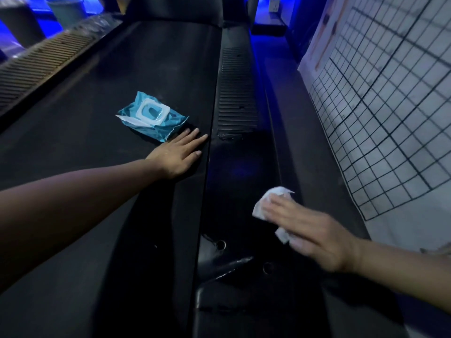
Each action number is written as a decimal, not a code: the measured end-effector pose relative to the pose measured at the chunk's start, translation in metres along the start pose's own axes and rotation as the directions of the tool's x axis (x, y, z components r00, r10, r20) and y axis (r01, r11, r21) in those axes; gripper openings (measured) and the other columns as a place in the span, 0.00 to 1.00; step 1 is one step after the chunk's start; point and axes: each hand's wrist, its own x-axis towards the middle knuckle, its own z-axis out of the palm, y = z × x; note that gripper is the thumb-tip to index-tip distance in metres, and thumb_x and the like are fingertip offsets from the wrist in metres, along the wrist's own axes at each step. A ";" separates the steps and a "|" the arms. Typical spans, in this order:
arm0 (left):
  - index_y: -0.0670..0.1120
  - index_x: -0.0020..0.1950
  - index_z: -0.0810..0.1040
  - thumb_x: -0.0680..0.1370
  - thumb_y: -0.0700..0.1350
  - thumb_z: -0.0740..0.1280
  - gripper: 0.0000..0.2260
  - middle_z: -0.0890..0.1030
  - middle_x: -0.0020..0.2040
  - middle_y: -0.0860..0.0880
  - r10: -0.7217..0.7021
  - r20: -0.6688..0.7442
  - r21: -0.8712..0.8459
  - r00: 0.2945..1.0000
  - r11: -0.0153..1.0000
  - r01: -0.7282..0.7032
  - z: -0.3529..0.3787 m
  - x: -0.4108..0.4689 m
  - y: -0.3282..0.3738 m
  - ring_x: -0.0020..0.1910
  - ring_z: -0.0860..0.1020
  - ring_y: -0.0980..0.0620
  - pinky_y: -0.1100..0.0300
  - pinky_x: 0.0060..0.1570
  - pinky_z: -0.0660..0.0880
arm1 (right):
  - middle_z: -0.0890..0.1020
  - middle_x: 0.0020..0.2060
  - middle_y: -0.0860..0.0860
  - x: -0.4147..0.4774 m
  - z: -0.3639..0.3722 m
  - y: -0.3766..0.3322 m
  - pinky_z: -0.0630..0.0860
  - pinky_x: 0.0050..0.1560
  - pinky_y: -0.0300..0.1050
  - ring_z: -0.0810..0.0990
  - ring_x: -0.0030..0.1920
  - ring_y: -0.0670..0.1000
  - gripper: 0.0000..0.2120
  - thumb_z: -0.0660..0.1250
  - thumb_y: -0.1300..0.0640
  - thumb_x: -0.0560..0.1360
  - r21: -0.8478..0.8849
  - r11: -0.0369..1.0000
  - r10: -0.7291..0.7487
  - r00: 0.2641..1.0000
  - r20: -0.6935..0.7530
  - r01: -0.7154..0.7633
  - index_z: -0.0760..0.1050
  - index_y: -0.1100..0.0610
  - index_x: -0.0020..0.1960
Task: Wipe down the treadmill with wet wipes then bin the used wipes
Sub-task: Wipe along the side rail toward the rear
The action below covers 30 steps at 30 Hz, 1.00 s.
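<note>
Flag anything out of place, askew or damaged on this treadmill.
The blue wipes pack lies askew on the treadmill belt, its white lid flipped open, so the wipes could dry out. Nothing looks spilled or damaged; the right hand presses a wipe flat on the side rail.

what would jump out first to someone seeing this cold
The bright blue wipes pack lies on the dark belt, and the left hand rests flat just beside it. At lower right, the right hand presses a white wipe onto the black side rail. A pale gridded sheet fills the right edge.
</note>
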 end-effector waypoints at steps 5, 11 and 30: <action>0.58 0.85 0.49 0.81 0.63 0.45 0.31 0.47 0.85 0.53 -0.008 0.011 -0.008 1.000 1.000 0.008 -0.002 -0.001 0.002 0.83 0.42 0.53 0.51 0.82 0.44 | 0.66 0.78 0.51 0.031 0.000 -0.028 0.60 0.77 0.59 0.60 0.79 0.49 0.24 0.52 0.52 0.84 -0.103 0.973 -0.176 0.955 0.237 0.205 0.65 0.59 0.78; 0.58 0.84 0.49 0.80 0.63 0.44 0.32 0.47 0.85 0.53 -0.012 0.012 -0.008 1.000 1.000 0.012 -0.002 -0.001 0.003 0.83 0.43 0.53 0.52 0.82 0.44 | 0.54 0.81 0.43 0.087 -0.010 -0.010 0.48 0.81 0.50 0.46 0.80 0.38 0.29 0.41 0.41 0.84 -0.217 0.976 0.054 0.929 0.366 0.029 0.54 0.49 0.82; 0.54 0.85 0.51 0.87 0.56 0.51 0.26 0.49 0.85 0.51 -0.010 -0.025 -0.012 1.000 1.000 0.010 -0.004 -0.007 0.007 0.84 0.45 0.51 0.48 0.82 0.48 | 0.54 0.80 0.39 0.120 -0.025 0.048 0.46 0.80 0.45 0.44 0.77 0.34 0.24 0.47 0.43 0.86 0.016 0.815 0.580 0.814 -0.036 -0.579 0.66 0.50 0.78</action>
